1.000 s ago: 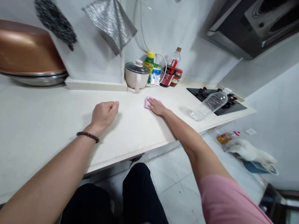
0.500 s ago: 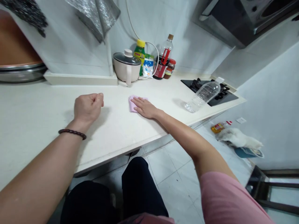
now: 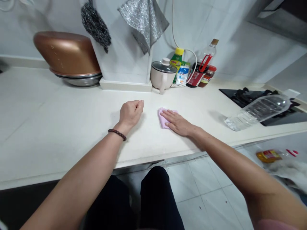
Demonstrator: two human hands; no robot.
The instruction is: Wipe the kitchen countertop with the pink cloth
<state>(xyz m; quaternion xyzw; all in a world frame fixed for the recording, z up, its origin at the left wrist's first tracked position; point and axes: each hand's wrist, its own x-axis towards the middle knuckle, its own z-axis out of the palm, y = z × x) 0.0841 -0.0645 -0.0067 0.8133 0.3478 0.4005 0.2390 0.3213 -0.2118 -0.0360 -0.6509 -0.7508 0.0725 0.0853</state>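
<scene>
My right hand [image 3: 178,124] lies flat on a folded pink cloth [image 3: 163,120], pressing it to the white countertop [image 3: 79,127]. Its fingers are stretched out over the cloth, which shows along the left and far sides. To the left, my left hand [image 3: 130,113] is closed in a fist over the counter, with nothing visible in it. A dark beaded bracelet [image 3: 117,133] circles that wrist. Beyond the cloth, against the wall, stands a cream electric pot [image 3: 158,78] with a lid. A clear plastic bottle [image 3: 259,111] stands on the counter to the right of my right hand.
Seasoning bottles, including a green bottle with a yellow cap [image 3: 177,60] and a red-lidded jar [image 3: 208,76], line the wall. A gas stove [image 3: 283,117] is at right. A copper-coloured basin [image 3: 67,54] rests upside down at left. A silver cloth [image 3: 145,25] hangs above.
My view has turned left, bringing the whole copper-coloured basin into sight. The gap between my fist and the pink cloth has narrowed. My right hand stays flat on the cloth.
</scene>
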